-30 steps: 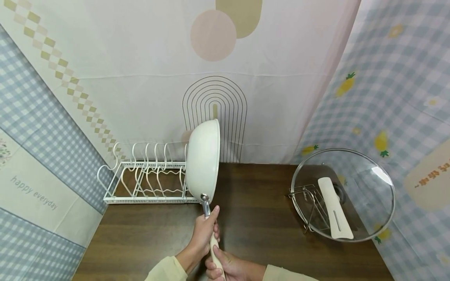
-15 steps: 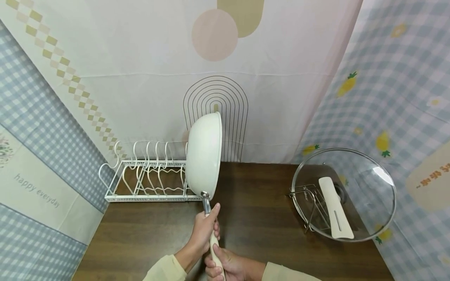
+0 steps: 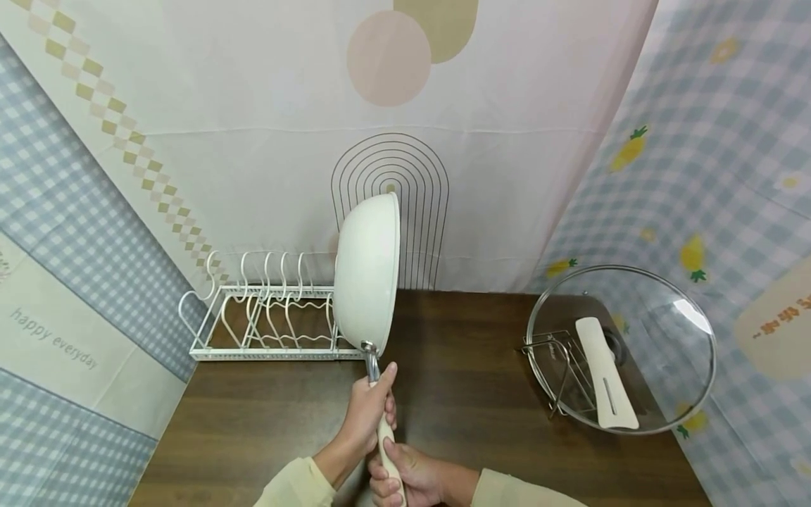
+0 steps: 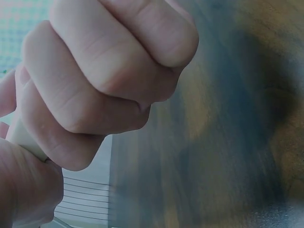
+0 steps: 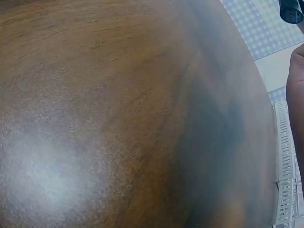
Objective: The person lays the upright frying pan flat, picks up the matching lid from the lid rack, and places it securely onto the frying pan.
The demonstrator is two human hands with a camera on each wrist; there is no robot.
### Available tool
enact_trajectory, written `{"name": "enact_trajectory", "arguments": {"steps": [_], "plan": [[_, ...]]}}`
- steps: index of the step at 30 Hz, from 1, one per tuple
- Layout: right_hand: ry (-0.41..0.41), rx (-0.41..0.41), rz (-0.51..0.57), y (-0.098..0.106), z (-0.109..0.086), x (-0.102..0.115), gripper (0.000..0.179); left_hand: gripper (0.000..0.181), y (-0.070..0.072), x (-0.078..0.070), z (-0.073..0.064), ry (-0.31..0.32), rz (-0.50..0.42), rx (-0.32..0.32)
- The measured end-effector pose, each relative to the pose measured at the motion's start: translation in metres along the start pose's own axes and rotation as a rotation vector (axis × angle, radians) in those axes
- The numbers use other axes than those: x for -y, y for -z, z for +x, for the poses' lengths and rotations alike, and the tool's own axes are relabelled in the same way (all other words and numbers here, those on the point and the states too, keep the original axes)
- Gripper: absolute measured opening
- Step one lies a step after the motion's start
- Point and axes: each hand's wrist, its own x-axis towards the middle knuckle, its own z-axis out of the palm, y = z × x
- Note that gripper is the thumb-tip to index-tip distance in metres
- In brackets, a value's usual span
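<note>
A deep white wok [image 3: 367, 267] stands on its side in the head view, its outer base turned left and its rim to the right. It overlaps the right end of a white wire rack [image 3: 266, 355]. My left hand [image 3: 367, 415] grips the cream handle just below its metal neck, thumb laid along the top. Lower down, my right hand [image 3: 405, 475] wraps round the handle's end. The left wrist view has curled fingers [image 4: 95, 85] close up, with a bit of the handle [image 4: 26, 140] between them and skin at lower left.
At the right, a large glass lid [image 3: 671, 366] with a cream grip [image 3: 605, 373] leans in a small metal wire stand [image 3: 554, 373]. Everything sits on a dark wood table [image 3: 469, 394]. Patterned cloth walls [image 3: 507, 176] close off the back and both sides.
The wok has risen a little in the head view, its upper rim higher against the back cloth. Both hands keep their hold on the handle. The lid and rack stay put.
</note>
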Motion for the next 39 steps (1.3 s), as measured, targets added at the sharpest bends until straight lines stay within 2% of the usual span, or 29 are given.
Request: {"name": "enact_trajectory", "arguments": {"steps": [8,19,39], "plan": [[0.009,0.006,-0.047,0.000,0.000,0.007,0.053,0.051,-0.002,-0.007,0.000,-0.022,-0.004,-0.008],[0.003,0.011,-0.096,-0.004,0.002,0.013,0.054,0.050,-0.002,-0.015,-0.005,-0.038,-0.018,-0.020],[0.012,0.056,-0.149,-0.010,0.004,0.030,0.052,0.053,-0.008,-0.033,-0.012,-0.094,-0.022,-0.006]]}}
